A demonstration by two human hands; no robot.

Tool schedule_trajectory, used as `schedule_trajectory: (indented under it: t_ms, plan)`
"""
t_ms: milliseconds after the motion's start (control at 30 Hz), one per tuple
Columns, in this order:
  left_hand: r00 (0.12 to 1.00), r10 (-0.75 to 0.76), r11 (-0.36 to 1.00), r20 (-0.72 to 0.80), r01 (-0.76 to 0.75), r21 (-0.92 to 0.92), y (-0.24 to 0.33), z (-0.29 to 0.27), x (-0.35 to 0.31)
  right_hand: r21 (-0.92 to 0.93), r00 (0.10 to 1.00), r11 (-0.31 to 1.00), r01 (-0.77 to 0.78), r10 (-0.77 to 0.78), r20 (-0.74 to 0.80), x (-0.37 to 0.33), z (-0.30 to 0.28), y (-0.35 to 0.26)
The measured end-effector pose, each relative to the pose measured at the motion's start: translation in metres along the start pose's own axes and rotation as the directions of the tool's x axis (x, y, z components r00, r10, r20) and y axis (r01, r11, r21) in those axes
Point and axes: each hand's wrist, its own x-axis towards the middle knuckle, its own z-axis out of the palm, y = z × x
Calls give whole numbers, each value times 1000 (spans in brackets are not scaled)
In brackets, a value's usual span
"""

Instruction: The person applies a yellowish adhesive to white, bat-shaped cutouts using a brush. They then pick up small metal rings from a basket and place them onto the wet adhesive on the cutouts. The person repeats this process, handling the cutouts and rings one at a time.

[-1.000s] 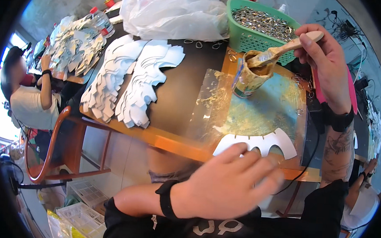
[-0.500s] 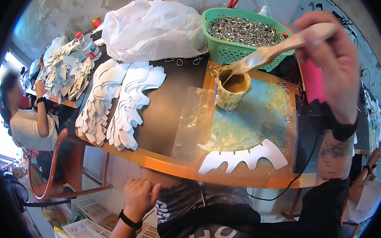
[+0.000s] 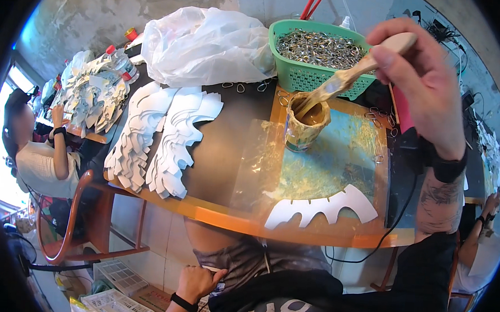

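My right hand [image 3: 421, 80] is closed round the wooden handle of a glue-caked brush [image 3: 353, 74]. The brush slants down to the left, its bristle end inside a crusted glue pot [image 3: 306, 137] holding brownish-yellow glue. The pot stands upright on a blue-green, glue-stained sheet [image 3: 334, 166]. Nearer the table's front edge lies one white curved piece with scalloped notches [image 3: 321, 208]. Below the tabletop, my left hand [image 3: 198, 282] rests loosely closed by my thigh, with nothing seen in it.
Two overlapping rows of white cut pieces [image 3: 175, 135] lie left of centre. Behind them sits a white plastic bag [image 3: 205, 46]. A green basket [image 3: 299, 74] holds many metal rings. Co-workers sit at far left and far right. A black cable [image 3: 396, 223] hangs over the front edge.
My right hand has moved slightly left and the brush has gone deeper into the glue pot. My left hand has dropped lower and a little to the right. The view has shifted slightly.
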Motion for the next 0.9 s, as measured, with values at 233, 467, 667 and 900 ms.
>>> schedule_trajectory:
  t_ms: [233, 467, 667, 900]
  plan:
    - [981, 157, 986, -111, -149, 81, 6, -23, 1, -62, 995, 996, -65, 70, 70, -20, -6, -21]
    - [864, 321, 942, -389, -332, 39, 16, -43, -5, -313, 985, 946, -81, 124, 119, -49, -33, -37]
    - [610, 544, 800, -575, -585, 136, 57, -97, 3, -442, 762, 896, 45, -317, -565, -84, -68, -60]
    - [279, 706, 622, -651, -683, 382, 111, -135, 32, 44, 661, 999, 14, 24, -750, -179, -81, -42]
